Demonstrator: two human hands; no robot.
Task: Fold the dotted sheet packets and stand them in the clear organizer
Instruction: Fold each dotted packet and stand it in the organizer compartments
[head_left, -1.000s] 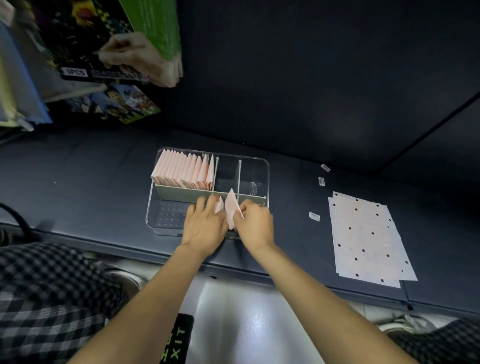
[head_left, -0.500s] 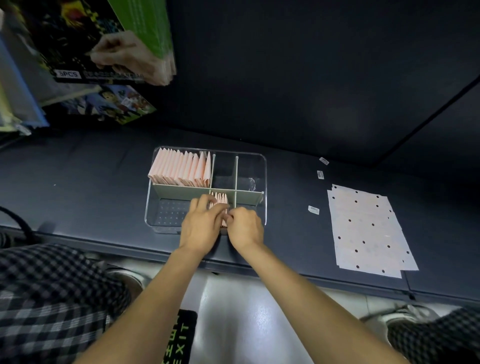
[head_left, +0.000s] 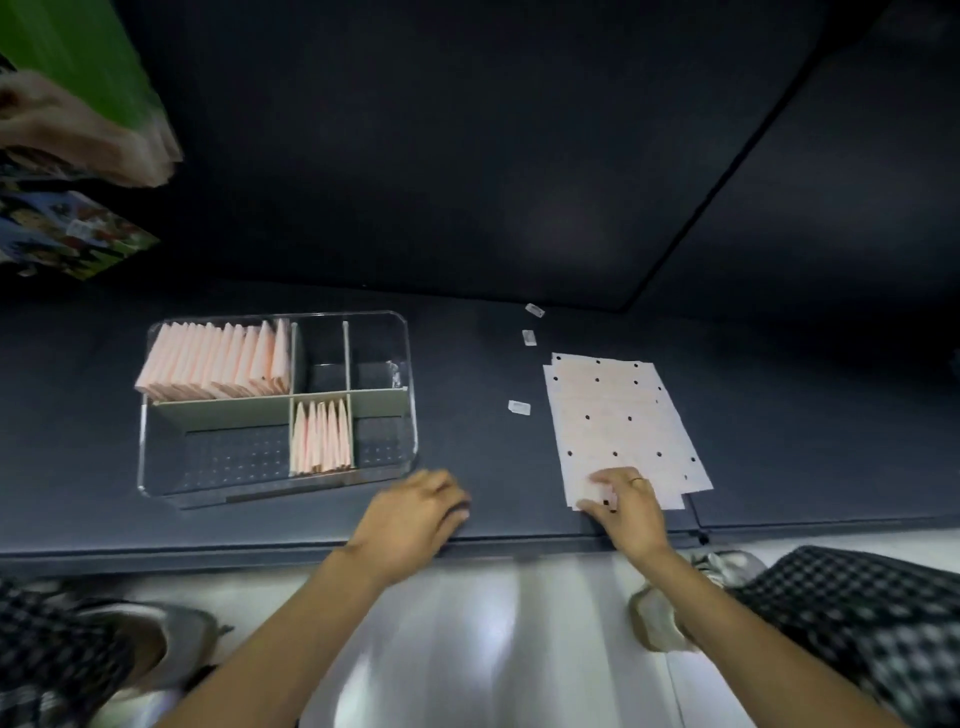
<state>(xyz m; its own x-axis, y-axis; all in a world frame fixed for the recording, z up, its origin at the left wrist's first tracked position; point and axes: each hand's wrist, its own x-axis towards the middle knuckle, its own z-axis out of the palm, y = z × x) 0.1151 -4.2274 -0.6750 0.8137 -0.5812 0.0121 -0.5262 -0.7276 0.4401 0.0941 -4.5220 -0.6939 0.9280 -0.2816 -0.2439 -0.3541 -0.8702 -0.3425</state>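
The clear organizer (head_left: 408, 364) sits on the dark table. Several folded pink packets (head_left: 213, 361) stand in its back left compartment, and several more folded packets (head_left: 320, 439) stand in the narrow front middle one. A stack of flat dotted sheets (head_left: 618, 415) lies to the right. My right hand (head_left: 626, 501) rests on the stack's near left corner, its fingers touching the top sheet. My left hand (head_left: 415, 512) hovers at the table's front edge, just right of the organizer, fingers loosely curled and holding nothing.
Three small white paper scraps (head_left: 518, 407) lie between the organizer and the sheets. Colourful boxes (head_left: 62, 244) and another person's hand (head_left: 78, 135) with a green pack fill the upper left. My checked trousers and shoes show below the table edge.
Both hands have left the organizer's front middle compartment, where the folded packet now stands. The right hand moved right onto the dotted sheet stack; the left drew back to the table edge.
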